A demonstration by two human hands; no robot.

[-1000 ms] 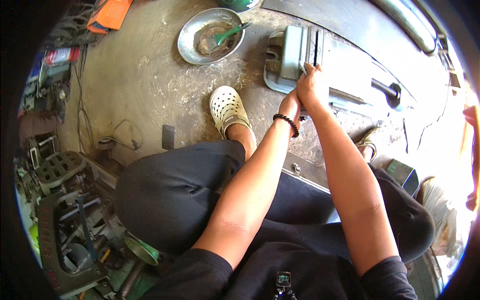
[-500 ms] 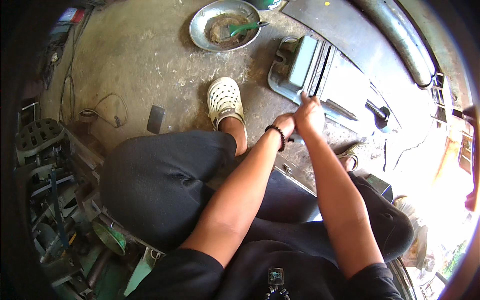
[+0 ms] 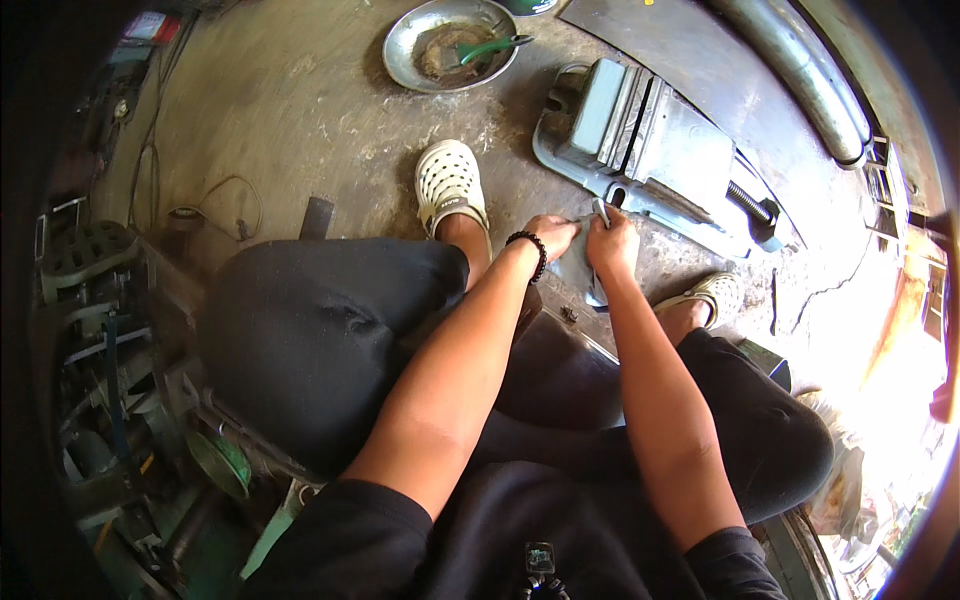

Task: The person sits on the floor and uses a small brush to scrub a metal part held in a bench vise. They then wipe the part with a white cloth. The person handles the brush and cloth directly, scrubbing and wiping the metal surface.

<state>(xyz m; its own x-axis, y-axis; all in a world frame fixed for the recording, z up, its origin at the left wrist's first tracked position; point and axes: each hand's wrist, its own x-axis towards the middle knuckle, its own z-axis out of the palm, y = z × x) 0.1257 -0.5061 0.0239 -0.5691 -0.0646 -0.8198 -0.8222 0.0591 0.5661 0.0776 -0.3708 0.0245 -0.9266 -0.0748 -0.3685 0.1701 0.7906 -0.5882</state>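
My left hand [image 3: 553,237], a beaded bracelet at its wrist, is closed on the edge of a limp grey cloth [image 3: 572,272]. Beside it my right hand [image 3: 614,246] is closed too. A pale, narrow piece pokes up past its thumb, perhaps part of the same cloth; the cloth also shows below this hand. Just beyond my hands lies a blue-grey machine vise [image 3: 690,150] on the floor, its jaws slightly parted and its threaded screw [image 3: 748,202] pointing right. My right fingertips are close to the slot in the vise's base flange, and I cannot tell whether they touch it.
A metal bowl [image 3: 398,62] holds a green-handled brush [image 3: 490,50] at the back. Dark sheet metal [image 3: 680,45] and a thick metal pipe [image 3: 800,80] lie back right. Assorted metal parts [image 3: 105,350] crowd the left. My clog-shod feet [image 3: 448,185] flank my hands.
Both hands have drawn back from the vise and moved apart a little. The grey cloth between them now shows more. My view has shifted slightly, and the right clog shows more fully.
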